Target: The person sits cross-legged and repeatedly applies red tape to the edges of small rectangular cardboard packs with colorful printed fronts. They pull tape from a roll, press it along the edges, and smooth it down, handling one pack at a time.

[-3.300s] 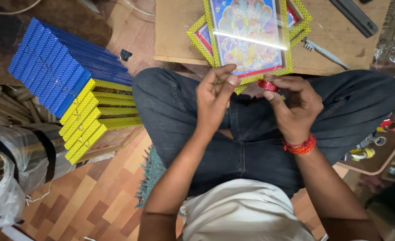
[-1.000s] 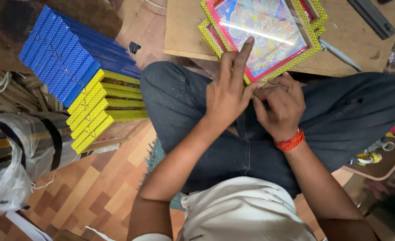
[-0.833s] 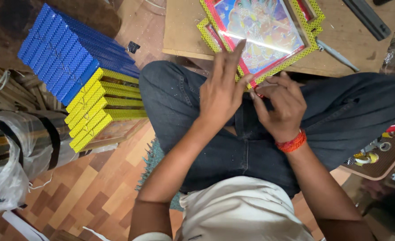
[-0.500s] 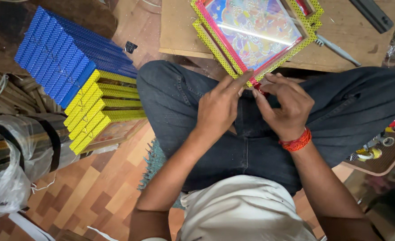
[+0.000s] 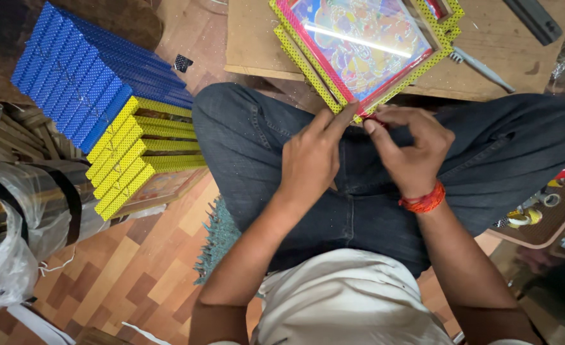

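A picture frame (image 5: 359, 51) with a yellow dotted border, red inner edge and glossy colourful print lies tilted on a low wooden board (image 5: 250, 45), its near corner hanging over my lap. My left hand (image 5: 311, 160) touches that near corner with its fingertips. My right hand (image 5: 410, 150), a red thread band at its wrist, pinches a small red thing against the same corner; most of it is hidden by my fingers. I sit cross-legged in dark jeans.
A stack of blue and yellow frames (image 5: 104, 121) stands on the floor at left, beside plastic-wrapped bundles (image 5: 14, 223). A pointed metal tool (image 5: 483, 67) and a dark bar (image 5: 534, 19) lie on the board. Small tape rolls (image 5: 544, 201) sit on a brown tray at right.
The frame has swung and slid nearer, its corner now over my lap. Both hands rose from my lap to that corner; my left fingers, spread earlier, now rest on its edge.
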The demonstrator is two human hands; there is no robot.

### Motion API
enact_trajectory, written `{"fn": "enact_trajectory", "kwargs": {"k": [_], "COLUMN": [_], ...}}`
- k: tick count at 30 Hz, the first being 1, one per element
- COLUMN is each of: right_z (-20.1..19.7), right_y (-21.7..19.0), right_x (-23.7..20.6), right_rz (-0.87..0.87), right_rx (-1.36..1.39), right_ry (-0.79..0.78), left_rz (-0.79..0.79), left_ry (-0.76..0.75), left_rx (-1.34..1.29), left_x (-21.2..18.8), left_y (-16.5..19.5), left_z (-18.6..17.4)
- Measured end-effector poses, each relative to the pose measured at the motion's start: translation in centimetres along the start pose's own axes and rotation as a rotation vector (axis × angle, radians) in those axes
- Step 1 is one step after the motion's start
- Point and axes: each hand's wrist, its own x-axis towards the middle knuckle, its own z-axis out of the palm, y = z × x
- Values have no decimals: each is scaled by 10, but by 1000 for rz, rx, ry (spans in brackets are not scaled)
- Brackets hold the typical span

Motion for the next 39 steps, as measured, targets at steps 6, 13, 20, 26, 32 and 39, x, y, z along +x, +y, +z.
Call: {"fn": "enact_trajectory", "kwargs": {"k": [6, 13, 20, 26, 32, 39], "right_z": [-3, -8, -10, -9, -9, -3], "right_y": [16, 25, 22, 12, 12, 16], "right_x": [8, 6, 7, 8, 11, 5], "right_rz": [236, 35, 15, -62, -61, 120], "right_rx": [347, 130, 136, 91, 98, 208], "right_ry": [22, -34, -78, -92, -88, -64], "left_rz": [-43, -69, -2, -36, -62, -57], "left_ry": [-1, 51, 81, -28, -81, -88], "left_rx": [58, -291, -184, -109, -164, -216], "left_x": [-10, -6, 2, 4, 5, -1], "left_y": [1, 0, 1, -5, -10, -13], "left_z": [-8, -11, -2, 7, 12, 9]}}
